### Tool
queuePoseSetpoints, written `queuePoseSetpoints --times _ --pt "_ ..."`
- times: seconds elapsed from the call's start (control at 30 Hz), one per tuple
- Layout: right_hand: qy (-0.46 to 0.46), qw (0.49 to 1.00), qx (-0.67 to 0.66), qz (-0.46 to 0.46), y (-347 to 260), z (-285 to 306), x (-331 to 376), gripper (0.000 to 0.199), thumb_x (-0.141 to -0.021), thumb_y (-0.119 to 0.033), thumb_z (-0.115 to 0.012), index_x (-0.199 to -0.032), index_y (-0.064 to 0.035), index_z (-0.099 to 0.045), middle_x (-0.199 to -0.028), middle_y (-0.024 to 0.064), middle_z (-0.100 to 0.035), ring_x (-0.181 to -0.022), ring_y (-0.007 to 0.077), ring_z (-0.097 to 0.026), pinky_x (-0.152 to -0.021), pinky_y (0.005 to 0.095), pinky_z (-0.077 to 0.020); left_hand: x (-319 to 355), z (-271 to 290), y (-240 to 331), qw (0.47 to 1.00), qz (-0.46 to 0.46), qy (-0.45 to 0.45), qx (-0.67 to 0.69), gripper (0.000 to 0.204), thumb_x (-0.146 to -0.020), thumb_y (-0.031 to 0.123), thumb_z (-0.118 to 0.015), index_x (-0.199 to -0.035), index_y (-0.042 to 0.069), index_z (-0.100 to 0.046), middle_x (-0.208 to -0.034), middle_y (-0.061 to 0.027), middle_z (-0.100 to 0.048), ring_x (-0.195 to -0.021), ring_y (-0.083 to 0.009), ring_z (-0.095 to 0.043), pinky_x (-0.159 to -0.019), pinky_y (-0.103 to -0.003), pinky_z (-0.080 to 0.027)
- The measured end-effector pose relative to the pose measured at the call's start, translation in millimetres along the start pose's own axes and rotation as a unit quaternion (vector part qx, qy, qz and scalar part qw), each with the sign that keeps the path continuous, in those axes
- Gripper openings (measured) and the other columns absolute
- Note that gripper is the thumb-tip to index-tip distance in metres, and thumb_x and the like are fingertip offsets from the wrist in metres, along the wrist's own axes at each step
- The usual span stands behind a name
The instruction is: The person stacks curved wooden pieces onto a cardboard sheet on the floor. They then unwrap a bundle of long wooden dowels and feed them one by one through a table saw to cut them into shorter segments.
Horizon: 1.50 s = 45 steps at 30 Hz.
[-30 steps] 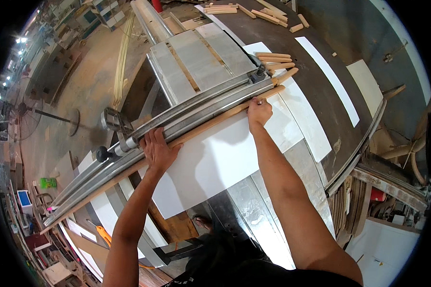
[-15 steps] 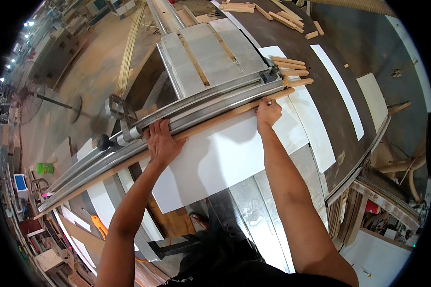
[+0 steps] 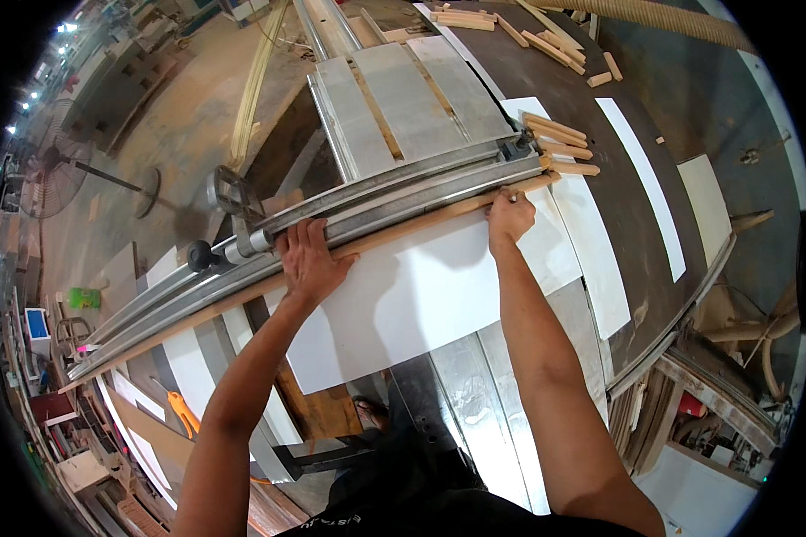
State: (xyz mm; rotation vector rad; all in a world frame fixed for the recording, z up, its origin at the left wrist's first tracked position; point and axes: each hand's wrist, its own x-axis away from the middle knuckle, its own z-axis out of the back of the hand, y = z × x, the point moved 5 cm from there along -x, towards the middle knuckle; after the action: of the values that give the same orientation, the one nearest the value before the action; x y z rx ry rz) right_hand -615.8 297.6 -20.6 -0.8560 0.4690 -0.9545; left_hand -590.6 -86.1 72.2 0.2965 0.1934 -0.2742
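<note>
A long, thin wooden strip lies along the near side of a metal fence on a sliding table saw. My left hand curls its fingers over the fence, its thumb stretched along the strip, pinning the two together. Close to the strip's right end, my right hand is closed in a pinch on it; the fingertips are partly hidden. Beneath both hands spreads a white board. Several short wooden pieces lie just beyond the fence's right end.
A metal clamp with a black knob stands on the fence at left. More wooden offcuts lie on the dark tabletop, beside a white strip. At lower left is an orange-handled tool. A fan stands on the far-left floor.
The whole view has shifted slightly, so the fence and tabletop appear a little lower and further right. Both hands keep their hold on the strip.
</note>
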Motion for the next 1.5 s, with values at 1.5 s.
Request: queuePoseSetpoints --times 1.5 --pt "-0.005 1.000 0.024 -0.012 2.5 3.5 -1.5 0.039 -0.086 -0.033 -0.066 -0.090 0.0057 -0.069 -0.088 0.0276 -0.070 -0.082 0.0444 -0.069 -0.080 0.0485 -0.0545 -3.8 13.5 11.2 0.993 0.112 0.009 0.041 0.071 -0.054 0.024 -0.092 -0.111 0.004 -0.053 -0.109 -0.0159 -0.054 -0.110 -0.0356 -0.052 -0.100 -0.047 -0.037"
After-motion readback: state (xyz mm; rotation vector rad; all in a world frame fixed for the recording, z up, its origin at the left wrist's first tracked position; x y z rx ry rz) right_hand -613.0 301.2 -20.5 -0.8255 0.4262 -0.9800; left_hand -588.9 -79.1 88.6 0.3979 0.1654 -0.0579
